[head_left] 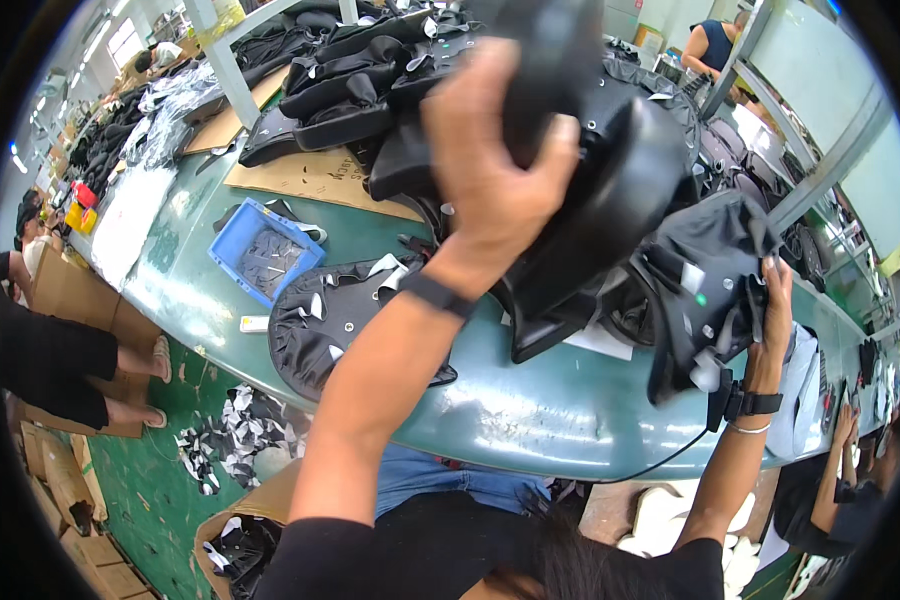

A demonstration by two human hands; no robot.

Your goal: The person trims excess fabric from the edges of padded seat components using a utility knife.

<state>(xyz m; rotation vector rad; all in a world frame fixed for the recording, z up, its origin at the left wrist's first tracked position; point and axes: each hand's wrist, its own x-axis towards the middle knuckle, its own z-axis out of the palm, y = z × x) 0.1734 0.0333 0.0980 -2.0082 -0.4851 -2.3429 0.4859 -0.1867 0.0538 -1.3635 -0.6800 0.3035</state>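
My left hand (490, 165), blurred by motion, is raised over the table with its thumb and fingers curved round a smeared dark black piece (555, 60). Just below and right of it is a glossy black padded seat-like piece (615, 205), tilted on its side. At the right, my right hand (776, 300) grips the edge of a limp black leather-like cover (705, 265) with white tabs and small metal studs. Fingers of the right hand are partly hidden behind the cover. A rounded black cover (315, 325) with white strips lies flat near my left forearm.
A blue bin (232, 262) of small metal parts stands left on the green table (530, 430). Black padded pieces (345, 115) pile up at the back on cardboard (300, 178). Metal posts (232, 75) rise from the table. Other people work at the left, right and back.
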